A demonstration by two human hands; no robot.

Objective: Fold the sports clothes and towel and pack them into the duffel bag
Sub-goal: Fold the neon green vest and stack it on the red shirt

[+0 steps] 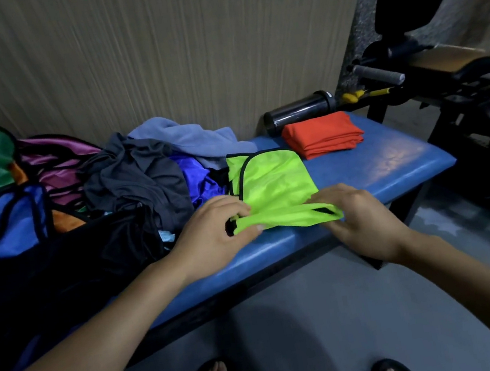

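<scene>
Now pinching the near hem of the lime vest (272, 181) — left hand (213, 235), right hand (357, 215), fingers closed on fabric — taut over the surface (393, 158) for a clean fold.

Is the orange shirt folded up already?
Yes, folded. The orange shirt lies as a neat flat stack of layers on the blue bench.

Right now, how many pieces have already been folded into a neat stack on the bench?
1: the orange garment lies folded near the bench's right end, beside the dark bottle. The lime-green vest is only mid-fold in both hands. The heap at left may hide more.
</scene>
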